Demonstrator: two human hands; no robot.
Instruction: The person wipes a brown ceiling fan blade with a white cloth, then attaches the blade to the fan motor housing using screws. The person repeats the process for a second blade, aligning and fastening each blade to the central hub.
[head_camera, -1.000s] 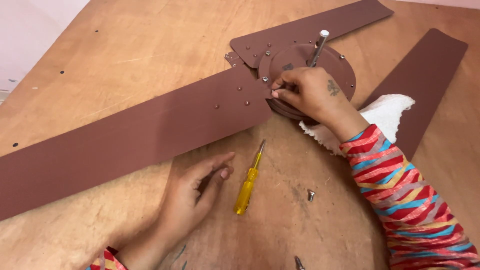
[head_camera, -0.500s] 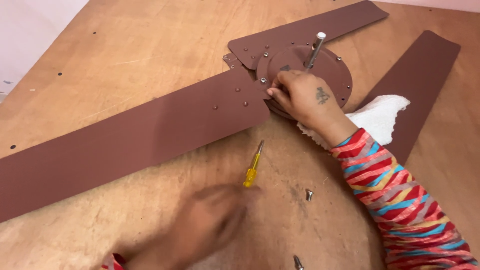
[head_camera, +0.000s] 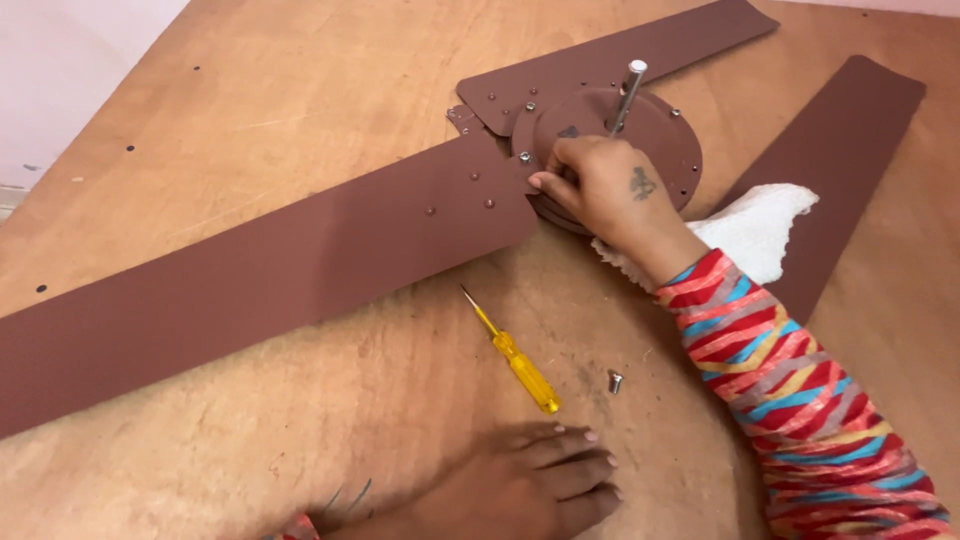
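The right hand (head_camera: 600, 185) pinches its fingers at the rim of the fan hub (head_camera: 640, 130), where the long brown blade (head_camera: 250, 290) joins. The fan looks heavy and stiff; the hub is probably the safest grip. The left hand (head_camera: 520, 490) lies flat, fingers together, near a yellow screwdriver (head_camera: 515, 355) on the worn wooden table (head_camera: 250, 90).

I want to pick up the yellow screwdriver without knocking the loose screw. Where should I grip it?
Probably by the yellow-handled screwdriver's thick handle, coming from above on its left side: it lies flat on the wooden table, and the small loose metal screw sits to its right.
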